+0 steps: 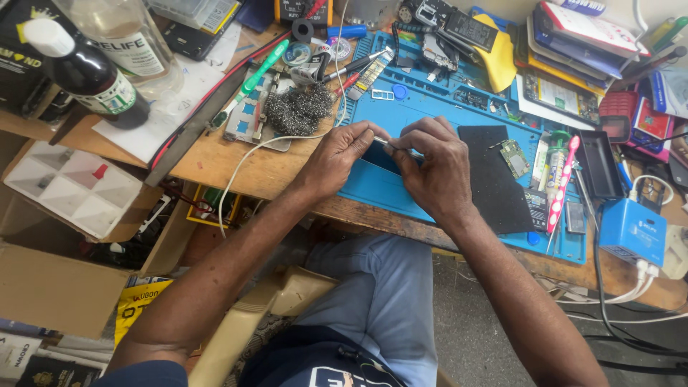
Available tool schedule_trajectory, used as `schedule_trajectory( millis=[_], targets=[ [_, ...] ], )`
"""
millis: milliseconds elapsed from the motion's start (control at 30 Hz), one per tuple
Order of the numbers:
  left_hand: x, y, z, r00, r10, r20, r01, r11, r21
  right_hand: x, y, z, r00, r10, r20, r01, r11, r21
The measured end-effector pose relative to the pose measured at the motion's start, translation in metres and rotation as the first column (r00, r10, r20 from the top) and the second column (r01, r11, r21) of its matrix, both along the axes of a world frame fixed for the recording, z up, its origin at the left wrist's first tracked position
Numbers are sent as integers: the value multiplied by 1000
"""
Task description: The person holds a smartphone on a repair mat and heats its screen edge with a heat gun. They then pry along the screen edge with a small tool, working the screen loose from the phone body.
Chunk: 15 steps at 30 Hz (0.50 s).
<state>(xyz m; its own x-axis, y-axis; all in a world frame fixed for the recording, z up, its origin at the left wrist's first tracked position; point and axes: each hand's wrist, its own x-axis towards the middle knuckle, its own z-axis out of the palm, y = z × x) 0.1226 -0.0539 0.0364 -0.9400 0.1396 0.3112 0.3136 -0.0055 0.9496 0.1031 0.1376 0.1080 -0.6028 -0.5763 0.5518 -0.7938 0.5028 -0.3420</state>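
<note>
The thin silver metal tool (pixel 390 145) sits pinched between your left hand (pixel 340 159) and right hand (pixel 430 170), fingertips pressed together on it, above the blue silicone repair mat (pixel 430 107) near the dark rectangular pad (pixel 494 179).

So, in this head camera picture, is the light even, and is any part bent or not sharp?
Head view: light soft and even, only faint shadows under the left hand and right hand on the blue mat; slight glare on the clear bottle; wide-lens bending toward the corners; the thin metal tool between the fingers is too small to see clearly.
</note>
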Motion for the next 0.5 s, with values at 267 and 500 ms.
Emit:
schedule_trajectory(
  millis=[267, 500],
  targets=[
    [29, 20, 26, 854, 394, -341, -386, 918, 92, 4, 24, 30, 986, -77, 148, 96, 987, -129],
    [-5, 37, 48, 991, -40, -126, 90, 902, 423, 4, 45, 30, 918, -26, 396, 159, 938, -309]
  ],
)
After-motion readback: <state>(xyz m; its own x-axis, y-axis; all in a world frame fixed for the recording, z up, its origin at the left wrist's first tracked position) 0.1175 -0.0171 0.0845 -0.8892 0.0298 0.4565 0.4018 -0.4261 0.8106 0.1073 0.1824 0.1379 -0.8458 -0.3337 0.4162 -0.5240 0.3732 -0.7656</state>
